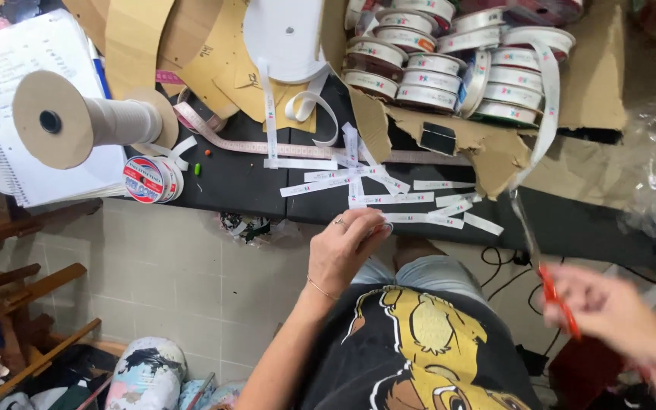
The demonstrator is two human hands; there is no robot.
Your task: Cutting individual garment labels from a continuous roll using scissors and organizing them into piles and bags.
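The left hand (345,250) is seen at the near edge of the black worktop (229,182), fingers curled over and closed on a cut white label strip (383,227) at that edge; a ring is worn on one finger and a thin bracelet on the wrist. The right hand (609,311) is held lower right, off the worktop, blurred, and closed around the red handles of a pair of scissors (552,292) whose blades point up toward a long white ribbon (548,106); whether the blades are open cannot be told. That ribbon is seen hanging down from the stacked ribbon rolls (449,64) at the back of the worktop, its lower end near the scissor tips. A scatter of cut label strips (389,190) lies on the worktop just beyond the left hand, some overlapping, some apart. A pink measuring tape (267,146) is laid across the worktop behind them. To the left, a cardboard spool of white tape (89,120) rests over a spiral notebook (32,61), and a small red-and-white roll (149,180) stands just beside them. Brown paper patterns (191,53) and torn cardboard (495,144) are spread along the back.
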